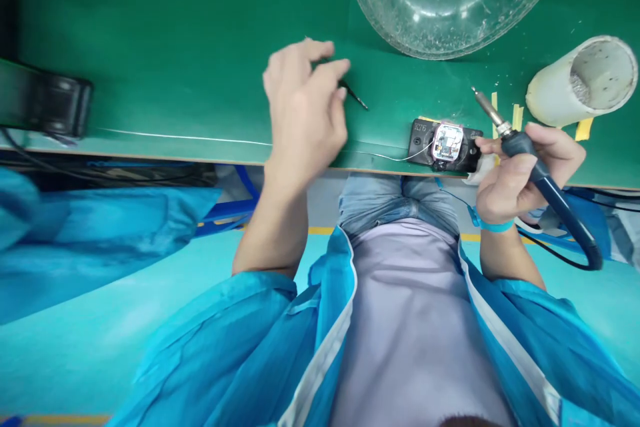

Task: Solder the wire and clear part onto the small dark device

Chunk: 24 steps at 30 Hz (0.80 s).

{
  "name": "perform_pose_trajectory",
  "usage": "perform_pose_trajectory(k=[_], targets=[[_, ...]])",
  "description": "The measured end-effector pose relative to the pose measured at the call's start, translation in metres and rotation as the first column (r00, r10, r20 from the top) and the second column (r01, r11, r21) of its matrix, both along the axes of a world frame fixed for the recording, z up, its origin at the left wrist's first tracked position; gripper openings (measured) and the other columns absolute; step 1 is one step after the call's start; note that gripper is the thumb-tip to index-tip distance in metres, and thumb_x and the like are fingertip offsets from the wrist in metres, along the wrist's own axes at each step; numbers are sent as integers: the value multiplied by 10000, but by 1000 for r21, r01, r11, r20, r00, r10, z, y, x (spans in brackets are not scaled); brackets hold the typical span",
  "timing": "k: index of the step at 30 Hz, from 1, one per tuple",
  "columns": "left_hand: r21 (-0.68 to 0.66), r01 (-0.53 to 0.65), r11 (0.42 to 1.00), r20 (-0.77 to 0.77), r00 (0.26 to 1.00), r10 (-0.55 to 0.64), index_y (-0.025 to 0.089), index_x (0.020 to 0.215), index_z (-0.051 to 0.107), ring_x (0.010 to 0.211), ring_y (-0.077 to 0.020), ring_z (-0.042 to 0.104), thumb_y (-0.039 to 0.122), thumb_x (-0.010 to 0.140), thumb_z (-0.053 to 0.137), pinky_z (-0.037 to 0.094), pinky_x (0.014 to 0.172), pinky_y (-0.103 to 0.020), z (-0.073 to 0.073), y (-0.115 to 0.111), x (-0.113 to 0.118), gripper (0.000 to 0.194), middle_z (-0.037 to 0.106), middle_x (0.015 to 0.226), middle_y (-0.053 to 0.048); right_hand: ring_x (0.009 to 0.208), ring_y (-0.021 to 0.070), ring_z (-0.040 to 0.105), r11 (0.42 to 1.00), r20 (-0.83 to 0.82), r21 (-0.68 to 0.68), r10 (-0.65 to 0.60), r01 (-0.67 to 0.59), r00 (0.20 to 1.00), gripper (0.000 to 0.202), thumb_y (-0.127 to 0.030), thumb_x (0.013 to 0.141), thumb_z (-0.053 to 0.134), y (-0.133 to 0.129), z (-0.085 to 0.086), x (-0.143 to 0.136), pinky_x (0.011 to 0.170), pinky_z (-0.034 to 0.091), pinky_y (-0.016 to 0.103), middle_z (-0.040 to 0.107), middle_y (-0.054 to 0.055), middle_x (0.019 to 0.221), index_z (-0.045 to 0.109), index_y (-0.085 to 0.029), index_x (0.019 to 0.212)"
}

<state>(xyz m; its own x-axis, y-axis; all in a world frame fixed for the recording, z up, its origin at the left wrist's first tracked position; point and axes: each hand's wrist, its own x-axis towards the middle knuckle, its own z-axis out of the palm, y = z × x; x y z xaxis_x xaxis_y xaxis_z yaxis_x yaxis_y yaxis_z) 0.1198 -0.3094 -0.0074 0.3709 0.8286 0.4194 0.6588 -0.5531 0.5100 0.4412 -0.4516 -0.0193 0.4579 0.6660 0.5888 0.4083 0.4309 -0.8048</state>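
Note:
My right hand (525,170) grips a soldering iron (525,147) with a dark blue handle, its metal tip pointing up and left over the table. Below that tip lies a black fixture block (419,140) marked K76. A small rounded-square device with an exposed circuit board (449,142) sits in it, and a fingertip of my right hand is close to the block's right end. Left of the block, my left hand (306,97) has its fingers curled around thin dark tweezers (356,96), whose tip shows at the right. A thin pale wire (190,137) runs along the table towards the device.
A large clear plastic dome or bowl (450,33) stands at the back. A whitish cup (555,90) leans at the right beside yellow tape strips (517,115). At far left is a black device (63,103). The green table's (175,47) front edge lies before my lap.

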Motion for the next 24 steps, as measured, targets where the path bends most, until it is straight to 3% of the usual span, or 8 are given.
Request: perform_pose_trajectory(k=[3, 5, 10, 13, 16, 20, 24], targets=[[-71, -138, 988, -81, 988, 132, 280, 1409, 822, 1543, -456, 483, 658, 1015, 908, 308, 1376, -782, -8, 36, -39, 553, 674, 1629, -77, 992, 234, 836, 997, 192, 73, -29, 15, 981, 434, -571, 1200, 709, -4, 10, 1, 951, 724, 463, 708, 34, 1364, 723, -344, 1570], [-85, -177, 981, -97, 981, 168, 275, 1273, 852, 1521, -465, 486, 659, 1004, 926, 274, 1380, -778, -7, 42, -52, 475, 703, 1564, -66, 1129, 274, 842, 999, 260, 38, 18, -29, 965, 484, -536, 1215, 703, -5, 15, 0, 1080, 718, 516, 753, 47, 1368, 687, -334, 1654], [-102, -137, 985, -150, 981, 121, 279, 1112, 792, 1413, -475, 532, 656, 1058, 840, 223, 1323, -846, 9, 22, -54, 383, 750, 1308, -87, 1057, 249, 858, 997, 253, 36, 53, -64, 966, 481, -502, 1232, 688, -4, 27, -6, 1010, 753, 457, 829, 29, 1277, 673, -356, 1690], [-144, -163, 976, -102, 984, 149, 276, 1146, 764, 1320, -470, 575, 640, 1063, 814, 210, 1310, -872, 15, 10, -50, 377, 748, 1211, -94, 1044, 244, 861, 998, 260, 19, 60, -68, 964, 471, -509, 1238, 674, -4, 31, -9, 1011, 751, 435, 842, 37, 1297, 679, -358, 1683], [-187, -167, 968, 13, 985, 172, 291, 1236, 778, 1351, -476, 603, 635, 1018, 869, 224, 1364, -819, 20, 1, -49, 417, 780, 1176, -71, 1116, 270, 863, 998, 343, -18, 59, -56, 937, 503, -547, 1247, 631, -4, 33, -9, 1080, 734, 462, 859, 25, 1228, 621, -383, 1723], [-136, -116, 984, 166, 976, 138, 299, 1178, 808, 1367, -420, 683, 649, 1121, 761, 432, 1302, -673, 25, -19, -31, 358, 783, 1212, -64, 1241, 314, 845, 998, 448, -65, 50, -23, 893, 562, -608, 1261, 537, -5, 32, -9, 1172, 702, 528, 872, 25, 1154, 525, -388, 1778], [28, -73, 997, 414, 909, 55, 261, 1166, 733, 1057, -253, 778, 641, 1193, 691, 651, 1019, -512, 22, -46, 25, 383, 733, 1132, -46, 1211, 307, 850, 998, 437, -64, 28, 0, 899, 548, -613, 1262, 542, -4, 35, -11, 1178, 693, 530, 873, 31, 1196, 551, -378, 1757]])
